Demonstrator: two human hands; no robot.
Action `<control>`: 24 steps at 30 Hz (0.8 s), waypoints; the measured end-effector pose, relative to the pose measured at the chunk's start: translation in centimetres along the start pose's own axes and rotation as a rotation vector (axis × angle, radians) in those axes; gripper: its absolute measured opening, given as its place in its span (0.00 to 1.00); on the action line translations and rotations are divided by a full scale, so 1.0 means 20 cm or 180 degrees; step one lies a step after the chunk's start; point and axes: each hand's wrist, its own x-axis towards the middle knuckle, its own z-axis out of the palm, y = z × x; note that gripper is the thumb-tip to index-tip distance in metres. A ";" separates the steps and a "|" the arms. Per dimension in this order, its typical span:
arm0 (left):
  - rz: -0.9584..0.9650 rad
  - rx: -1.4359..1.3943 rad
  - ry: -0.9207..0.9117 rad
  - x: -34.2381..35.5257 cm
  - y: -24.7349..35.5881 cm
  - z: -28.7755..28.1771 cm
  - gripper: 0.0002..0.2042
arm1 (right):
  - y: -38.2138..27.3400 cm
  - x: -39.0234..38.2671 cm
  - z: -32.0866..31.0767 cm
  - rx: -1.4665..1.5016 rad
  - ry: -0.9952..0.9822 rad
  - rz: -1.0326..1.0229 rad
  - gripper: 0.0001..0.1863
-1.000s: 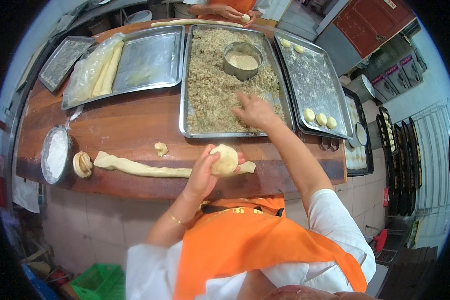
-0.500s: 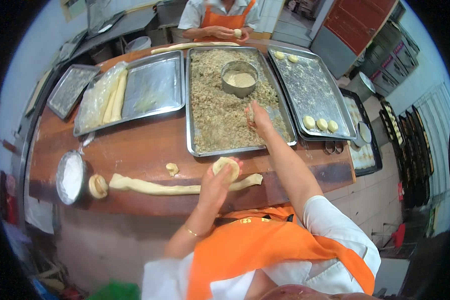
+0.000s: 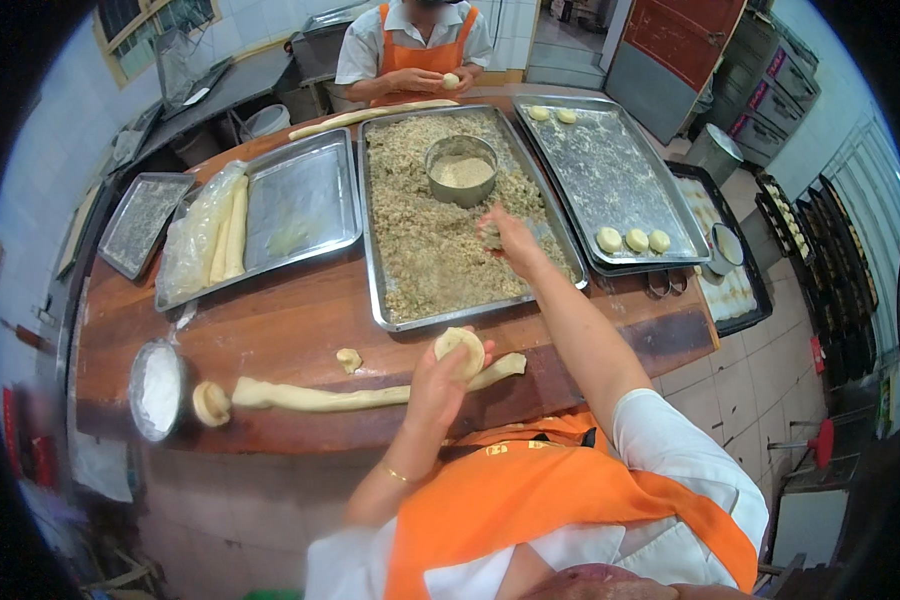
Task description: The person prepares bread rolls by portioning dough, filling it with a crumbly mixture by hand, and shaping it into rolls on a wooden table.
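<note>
Clearly pale and round, a dough disc (image 3: pixel 462 340) sits in the left hand's grip (image 3: pixel 436 390) near the tray (image 3: pixel 374 280) — right hand (image 3: pixel 514 245) clutching filling (image 3: pixel 420 240) over it.

The wooden table (image 3: pixel 270 330) is glossy, the mixture (image 3: pixel 440 250) rough, its metal tray (image 3: pixel 470 312) shiny, the dough round (image 3: pixel 453 339) smooth.

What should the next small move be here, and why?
Probably bring the right hand over to the dough round: that hand seems to hold some of the crumbly mixture, while the left hand holds the round up close by.
</note>
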 end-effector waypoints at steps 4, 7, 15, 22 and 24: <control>-0.0001 -0.0007 0.0075 -0.01 -0.01 0.00 0.13 | 0.06 0.01 0.00 -0.0510 -0.0288 -0.0701 0.25; -0.0068 0.0015 0.0048 -0.02 -0.02 -0.02 0.13 | 0.10 0.05 -0.04 -0.1169 -0.0185 -0.0845 0.24; -0.0073 -0.0021 0.0123 -0.01 -0.04 -0.08 0.13 | 0.08 0.03 -0.04 -0.0382 -0.0329 -0.0249 0.23; -0.0037 -0.0107 0.0121 0.01 -0.03 -0.08 0.14 | -0.09 -0.07 0.01 0.2809 -0.0335 0.0846 0.24; -0.0035 -0.0080 0.0162 0.01 -0.03 -0.07 0.14 | -0.04 -0.04 -0.01 0.2588 -0.0556 0.0756 0.24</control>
